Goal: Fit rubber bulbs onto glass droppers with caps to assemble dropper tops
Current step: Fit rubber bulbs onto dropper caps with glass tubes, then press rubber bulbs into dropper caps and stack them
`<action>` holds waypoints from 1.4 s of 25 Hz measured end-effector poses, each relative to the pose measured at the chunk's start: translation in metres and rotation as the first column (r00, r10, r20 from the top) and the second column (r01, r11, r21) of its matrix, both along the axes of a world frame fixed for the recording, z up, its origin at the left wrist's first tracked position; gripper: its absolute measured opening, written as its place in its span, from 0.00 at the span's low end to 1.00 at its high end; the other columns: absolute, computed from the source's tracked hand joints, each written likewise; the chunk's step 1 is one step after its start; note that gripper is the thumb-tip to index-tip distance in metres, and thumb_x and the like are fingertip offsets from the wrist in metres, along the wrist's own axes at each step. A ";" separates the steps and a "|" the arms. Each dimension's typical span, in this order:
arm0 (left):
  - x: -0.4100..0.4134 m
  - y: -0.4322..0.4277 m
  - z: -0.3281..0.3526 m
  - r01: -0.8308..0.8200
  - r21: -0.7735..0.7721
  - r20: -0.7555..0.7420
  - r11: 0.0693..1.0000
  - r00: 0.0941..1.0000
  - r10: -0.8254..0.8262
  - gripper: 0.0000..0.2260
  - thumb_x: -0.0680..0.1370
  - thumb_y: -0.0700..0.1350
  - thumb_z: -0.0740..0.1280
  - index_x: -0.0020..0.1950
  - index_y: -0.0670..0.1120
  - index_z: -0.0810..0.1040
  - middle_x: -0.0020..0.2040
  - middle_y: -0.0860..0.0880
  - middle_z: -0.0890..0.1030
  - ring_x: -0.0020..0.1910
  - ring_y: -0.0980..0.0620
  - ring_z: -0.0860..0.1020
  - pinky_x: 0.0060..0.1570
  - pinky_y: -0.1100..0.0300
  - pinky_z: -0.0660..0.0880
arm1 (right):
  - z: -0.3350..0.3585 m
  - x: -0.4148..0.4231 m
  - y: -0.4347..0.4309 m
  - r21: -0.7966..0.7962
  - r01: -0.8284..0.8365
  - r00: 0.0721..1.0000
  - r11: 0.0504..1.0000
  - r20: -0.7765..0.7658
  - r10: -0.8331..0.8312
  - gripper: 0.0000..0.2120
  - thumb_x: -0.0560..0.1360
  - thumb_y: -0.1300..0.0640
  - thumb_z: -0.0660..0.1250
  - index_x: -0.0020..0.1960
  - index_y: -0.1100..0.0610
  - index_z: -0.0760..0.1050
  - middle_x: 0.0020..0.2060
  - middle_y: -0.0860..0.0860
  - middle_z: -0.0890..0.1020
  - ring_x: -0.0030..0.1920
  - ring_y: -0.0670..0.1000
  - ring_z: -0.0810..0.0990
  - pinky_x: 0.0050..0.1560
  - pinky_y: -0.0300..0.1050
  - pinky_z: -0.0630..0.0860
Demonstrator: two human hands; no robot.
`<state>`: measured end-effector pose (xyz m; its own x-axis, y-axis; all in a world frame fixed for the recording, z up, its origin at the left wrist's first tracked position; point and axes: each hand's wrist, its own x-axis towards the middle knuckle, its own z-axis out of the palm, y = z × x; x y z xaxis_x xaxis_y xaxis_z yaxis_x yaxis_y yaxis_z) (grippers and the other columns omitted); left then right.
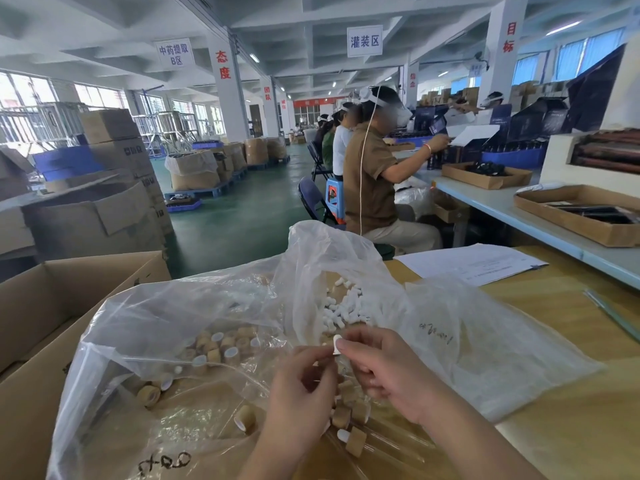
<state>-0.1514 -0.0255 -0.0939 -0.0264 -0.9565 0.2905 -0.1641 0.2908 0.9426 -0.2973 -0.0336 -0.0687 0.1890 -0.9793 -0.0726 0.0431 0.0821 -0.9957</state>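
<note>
Green floor (242,220), white pillars (229,98), windows (27,95) at left, stacked cardboard boxes (117,143), pale worktables (502,206).

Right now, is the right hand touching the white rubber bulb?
Touching. The head view shows the right hand pinching the white rubber bulb at its fingertips.

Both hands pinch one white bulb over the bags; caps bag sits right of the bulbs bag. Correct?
No. The head view shows the caps bag left of the bulbs bag, not right. The left hand and right hand do pinch one white bulb over the bags.
</note>
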 end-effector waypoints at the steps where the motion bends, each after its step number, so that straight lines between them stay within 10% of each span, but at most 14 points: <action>1: 0.000 0.000 0.000 0.021 -0.029 -0.016 0.999 1.000 -0.021 0.18 0.76 0.36 0.67 0.44 0.62 0.83 0.43 0.51 0.82 0.39 0.51 0.83 0.40 0.58 0.80 | -0.002 0.001 0.001 0.001 0.011 0.999 1.000 0.032 -0.011 0.08 0.76 0.54 0.69 0.48 0.59 0.76 0.25 0.47 0.64 0.23 0.45 0.59 0.22 0.36 0.55; 12: 0.004 -0.002 -0.004 0.068 -0.154 -0.094 0.986 0.992 -0.083 0.10 0.68 0.46 0.72 0.48 0.50 0.85 0.49 0.49 0.81 0.44 0.52 0.83 0.43 0.64 0.78 | 0.001 -0.005 0.003 0.097 -0.156 0.986 0.983 0.066 0.150 0.14 0.77 0.55 0.66 0.33 0.51 0.74 0.25 0.48 0.61 0.23 0.45 0.55 0.23 0.33 0.52; 18: 0.008 -0.010 -0.008 0.011 -0.162 -0.088 0.987 0.996 -0.026 0.09 0.66 0.50 0.73 0.45 0.55 0.83 0.41 0.45 0.82 0.39 0.49 0.82 0.40 0.62 0.78 | -0.002 -0.003 -0.001 0.194 -0.202 0.935 0.960 0.329 0.131 0.23 0.70 0.37 0.63 0.42 0.58 0.79 0.25 0.50 0.67 0.22 0.45 0.62 0.21 0.35 0.58; 22: 0.011 -0.015 -0.012 -0.035 -0.085 -0.185 0.996 0.983 0.018 0.11 0.70 0.55 0.66 0.40 0.48 0.78 0.34 0.44 0.81 0.35 0.46 0.82 0.37 0.57 0.79 | -0.003 0.001 -0.004 0.000 -0.006 0.945 1.000 0.326 0.006 0.27 0.74 0.38 0.54 0.38 0.59 0.80 0.27 0.53 0.71 0.27 0.49 0.71 0.29 0.42 0.71; 27: 0.007 -0.011 -0.012 0.053 -0.037 -0.144 0.998 0.988 -0.058 0.28 0.74 0.62 0.56 0.41 0.35 0.71 0.28 0.39 0.74 0.26 0.44 0.73 0.28 0.52 0.73 | 0.000 -0.001 0.000 -0.227 0.275 0.943 0.934 0.254 -0.216 0.27 0.73 0.36 0.55 0.35 0.55 0.80 0.23 0.53 0.68 0.21 0.47 0.65 0.23 0.36 0.63; 35: 0.007 -0.006 -0.007 0.041 -0.044 -0.041 0.998 0.998 -0.043 0.28 0.75 0.62 0.52 0.30 0.39 0.70 0.21 0.40 0.71 0.20 0.47 0.70 0.22 0.58 0.68 | -0.003 0.007 0.004 -0.327 0.230 0.963 0.917 0.214 -0.165 0.21 0.72 0.40 0.63 0.34 0.56 0.79 0.29 0.55 0.79 0.24 0.53 0.76 0.24 0.42 0.71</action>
<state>-0.1442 -0.0318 -0.1009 -0.0536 -0.9414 0.3330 -0.1116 0.3371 0.9348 -0.2906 -0.0293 -0.0722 -0.0332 -0.9553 0.2938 0.2018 -0.2943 -0.9342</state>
